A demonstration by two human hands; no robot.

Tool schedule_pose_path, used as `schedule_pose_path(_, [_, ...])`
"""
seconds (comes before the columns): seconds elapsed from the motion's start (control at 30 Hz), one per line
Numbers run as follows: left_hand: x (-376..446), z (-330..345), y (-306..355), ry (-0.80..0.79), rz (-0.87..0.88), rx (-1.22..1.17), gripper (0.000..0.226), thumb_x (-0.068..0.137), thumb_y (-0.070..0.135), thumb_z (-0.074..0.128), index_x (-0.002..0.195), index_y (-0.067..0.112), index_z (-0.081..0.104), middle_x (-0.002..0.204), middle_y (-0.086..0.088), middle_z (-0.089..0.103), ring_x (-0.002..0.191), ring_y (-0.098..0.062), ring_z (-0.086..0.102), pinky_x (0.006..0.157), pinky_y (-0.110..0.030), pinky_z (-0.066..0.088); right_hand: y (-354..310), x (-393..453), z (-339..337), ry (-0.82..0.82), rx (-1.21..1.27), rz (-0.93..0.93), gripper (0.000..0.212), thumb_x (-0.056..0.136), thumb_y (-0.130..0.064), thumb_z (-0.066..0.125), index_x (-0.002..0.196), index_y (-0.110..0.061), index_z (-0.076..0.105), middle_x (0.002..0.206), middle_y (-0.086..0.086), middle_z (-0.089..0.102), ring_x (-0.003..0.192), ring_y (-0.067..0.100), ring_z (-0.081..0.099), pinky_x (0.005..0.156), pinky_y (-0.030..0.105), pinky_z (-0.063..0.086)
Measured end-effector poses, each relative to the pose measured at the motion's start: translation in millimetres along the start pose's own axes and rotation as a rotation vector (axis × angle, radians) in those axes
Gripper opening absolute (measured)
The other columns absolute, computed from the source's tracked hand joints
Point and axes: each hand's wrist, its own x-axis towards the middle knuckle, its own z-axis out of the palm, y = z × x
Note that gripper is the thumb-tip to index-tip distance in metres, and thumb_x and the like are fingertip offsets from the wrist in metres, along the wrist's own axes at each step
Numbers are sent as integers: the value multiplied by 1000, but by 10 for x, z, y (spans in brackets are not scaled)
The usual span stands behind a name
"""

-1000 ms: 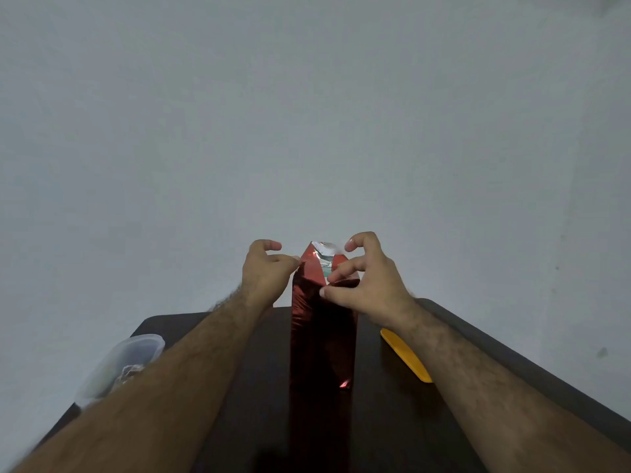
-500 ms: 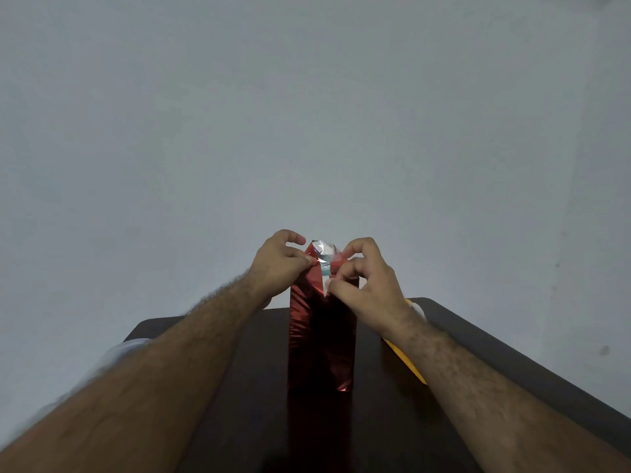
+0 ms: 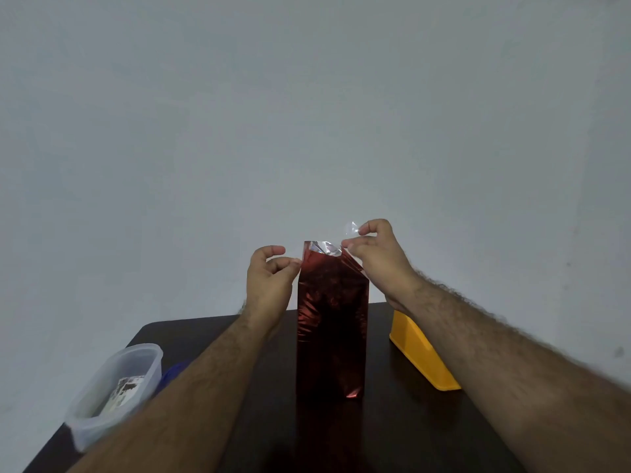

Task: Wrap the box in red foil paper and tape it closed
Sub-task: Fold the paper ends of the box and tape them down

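- Right hand (image 3: 379, 257) grip: thumb and fingertips pinching a small clear tape piece (image 3: 352, 229), held just above the right top corner of the box (image 3: 332, 322). Half a second ago this hand was pressed down on the top fold; now it has lifted off and swung right.
- Left hand (image 3: 271, 278) grip: fingers curled, thumb tip touching the box's upper left edge. Whether it pinches foil there or only braces, cannot tell. It has backed slightly left off the top since the earlier frames.
- Box stands upright, mid desk (image 3: 211, 332), wrapped in red foil paper (image 3: 333, 353) on every side that shows. The top is not closed: silver underside of the foil (image 3: 322, 248) shows at the top, flaps loose.
- Meaning, as a judgement: folding paused, tape now in hand, so the next step is likely sticking the top flaps down. With both hands eased off, the fold could spring open; foil is slick and creases hold poorly.
- Yellow tray (image 3: 421, 356) sits right of the box, partly behind the right forearm.
- Clear plastic tub (image 3: 117, 387) sits well left of the box at the desk edge, something pale inside, unclear what. A bit of blue (image 3: 174, 370) shows beside it, mostly hidden by the left forearm.
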Motion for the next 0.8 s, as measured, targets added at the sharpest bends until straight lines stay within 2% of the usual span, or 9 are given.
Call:
schedule_pose_path(0.13, [26, -4, 29, -85, -44, -46, 45, 93, 2, 77, 130, 12, 54, 90, -3, 81, 87, -12, 77, 92, -35, 56, 158, -23, 57, -60, -74, -26, 62, 83, -3, 82, 124, -29, 44, 126, -6, 58, 117, 15, 59, 72, 26, 55])
schedule_pose_path(0.27, [47, -2, 120, -203, -88, -36, 54, 87, 1, 83, 131, 12, 53, 97, -10, 82, 93, -24, 80, 86, -35, 60, 223, -79, 44, -75, -61, -68, 68, 77, -5, 89, 119, -36, 45, 131, -7, 56, 117, 15, 62, 79, 38, 64])
schedule_pose_path(0.33, [50, -7, 156, -276, -114, -26, 56, 87, 1, 84, 132, 13, 53, 101, -12, 82, 97, -28, 80, 85, -35, 61, 225, -102, 28, -88, -57, -79, 68, 77, -4, 89, 118, -36, 45, 133, -7, 56, 117, 16, 63, 76, 36, 65])
schedule_pose_path(0.43, [59, -12, 187, -327, -135, -1, 57, 88, 3, 84, 134, 13, 53, 103, -11, 83, 97, -27, 81, 84, -33, 61, 215, -122, 18, -103, -6, -59, 56, 83, -6, 86, 116, -31, 50, 133, -4, 57, 113, 20, 67, 70, 30, 62])
schedule_pose_path(0.53, [74, -10, 208, -348, -127, 59, 57, 88, 6, 85, 134, 15, 53, 102, -7, 83, 97, -23, 81, 84, -32, 59, 113, -113, -10, -14, 48, -2, 21, 93, -20, 78, 105, -18, 61, 119, -1, 67, 101, 18, 71, 69, 28, 56])
schedule_pose_path(0.6, [74, 6, 222, -354, -121, 86, 57, 88, 9, 86, 134, 17, 52, 102, -5, 83, 95, -21, 81, 81, -28, 58, 5, -76, -43, 62, 62, 40, 14, 96, -26, 75, 97, -13, 68, 111, -5, 71, 104, 10, 66, 86, 35, 53])
schedule_pose_path(0.67, [73, 28, 221, -351, -109, 108, 57, 89, 12, 86, 133, 19, 51, 100, -4, 83, 93, -19, 81, 75, -22, 57, -110, -41, -57, 73, 77, 89, 14, 95, -25, 75, 102, -14, 75, 117, -6, 70, 114, 12, 62, 100, 39, 50])
schedule_pose_path(0.73, [79, 51, 208, -349, -91, 119, 57, 90, 12, 85, 134, 20, 50, 98, -5, 83, 92, -19, 81, 78, -25, 58, -224, -45, -52, 15, 65, 161, 15, 94, -23, 76, 107, -15, 78, 114, -9, 70, 113, 14, 63, 88, 28, 52])
schedule_pose_path(0.8, [92, 62, 177, -341, -75, 125, 58, 91, 11, 83, 136, 20, 48, 97, -5, 83, 92, -21, 81, 85, -33, 59, -311, -70, -19, -57, 20, 247, 14, 93, -21, 77, 106, -14, 77, 98, -11, 70, 90, 7, 67, 56, 13, 48])
